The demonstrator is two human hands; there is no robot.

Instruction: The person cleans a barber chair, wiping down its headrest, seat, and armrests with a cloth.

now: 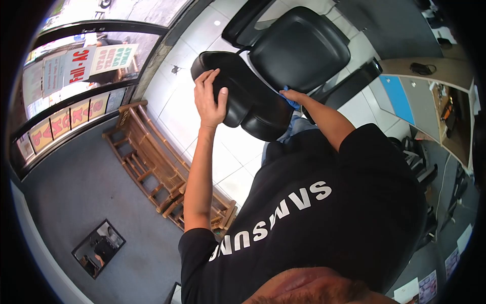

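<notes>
Nearest the camera is a black T-shirt [354,218] with white letters, and past it the office chair [304,40] stands on a white tiled floor [174,104], its backrest [253,93] turned toward the wearer and its seat [283,61] on the far side, which puts the backrest within easy reach of both arms. The left hand [210,99] lies on the backrest with fingers spread and nothing clenched; that loose grip probably braces the padding against turning. The right hand [295,96] has its grip closed on a bunched blue cloth [290,99] at the backrest's other end, gathered up, it seems, so a small wad can be pressed there without slipping. Slim and long, the bamboo bench [152,175] sits beside the glass front, likely to leave the floor around the chair free for moving. Counting up: two hands, one cloth, one chair with one seat, one backrest and two armrests [349,88], one bench as far as it shows, one framed mirror [98,248], one blue panel [397,99] under the table [448,71], and one dark cabled object [422,68] on top, too small to name.
</notes>
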